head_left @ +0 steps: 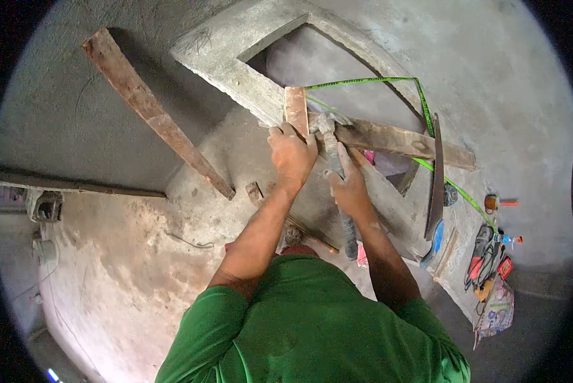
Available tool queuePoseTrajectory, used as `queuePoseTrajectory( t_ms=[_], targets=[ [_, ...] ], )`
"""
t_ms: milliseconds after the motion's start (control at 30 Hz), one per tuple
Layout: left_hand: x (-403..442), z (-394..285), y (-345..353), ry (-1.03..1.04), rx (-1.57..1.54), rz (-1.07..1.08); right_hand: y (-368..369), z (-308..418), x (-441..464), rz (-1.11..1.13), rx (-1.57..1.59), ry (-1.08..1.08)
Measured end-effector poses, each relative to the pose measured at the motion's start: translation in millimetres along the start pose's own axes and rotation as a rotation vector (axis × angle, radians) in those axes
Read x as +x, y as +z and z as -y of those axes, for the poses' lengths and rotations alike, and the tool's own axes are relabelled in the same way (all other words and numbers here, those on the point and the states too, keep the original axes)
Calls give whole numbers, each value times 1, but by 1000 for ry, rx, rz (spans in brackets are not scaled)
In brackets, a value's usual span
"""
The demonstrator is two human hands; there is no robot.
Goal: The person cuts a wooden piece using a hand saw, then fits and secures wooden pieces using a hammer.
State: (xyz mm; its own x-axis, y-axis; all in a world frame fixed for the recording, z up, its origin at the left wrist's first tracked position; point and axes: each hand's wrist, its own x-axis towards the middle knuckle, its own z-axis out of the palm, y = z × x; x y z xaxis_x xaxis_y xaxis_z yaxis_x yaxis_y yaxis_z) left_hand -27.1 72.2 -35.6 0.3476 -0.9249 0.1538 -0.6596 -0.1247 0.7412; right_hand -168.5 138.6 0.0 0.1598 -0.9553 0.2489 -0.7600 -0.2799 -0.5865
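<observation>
Gripping the hammer (332, 148) by its handle with my right hand (350, 188), head up past my fingers. My left hand (293, 156) is closed on the lower end of a short board (296, 105), with the hammer's head just beside it. Got a long timber (395, 142) just beyond my right hand, plus a saw (436, 179) and green tape (424, 105) further right of it.

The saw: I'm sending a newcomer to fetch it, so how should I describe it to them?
Find the concrete slab with the large opening. Follow the plank across it toward the right, where the long dark blade of the saw crosses. Unlike the thin green tape bending past it, the saw is straight and ends in a blue handle.
</observation>
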Motion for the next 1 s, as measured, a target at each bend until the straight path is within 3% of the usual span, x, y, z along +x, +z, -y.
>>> queuePoseTrajectory(
  t_ms=[67,167,500,700,1000],
  targets=[
    [0,-3,-2,-3,9,31,-17,22,6,249,421,626],
    [4,-7,-2,-16,101,72,-9,12,4,150,540,562],
    [10,-14,3,-124,122,144,-13,10,2,168,545,519],
    [9,-14,4,-106,159,93,-22,12,3,176,402,505],
    [6,-3,3,-24,212,73,-9,-7,10,94,320,270]
  ],
)
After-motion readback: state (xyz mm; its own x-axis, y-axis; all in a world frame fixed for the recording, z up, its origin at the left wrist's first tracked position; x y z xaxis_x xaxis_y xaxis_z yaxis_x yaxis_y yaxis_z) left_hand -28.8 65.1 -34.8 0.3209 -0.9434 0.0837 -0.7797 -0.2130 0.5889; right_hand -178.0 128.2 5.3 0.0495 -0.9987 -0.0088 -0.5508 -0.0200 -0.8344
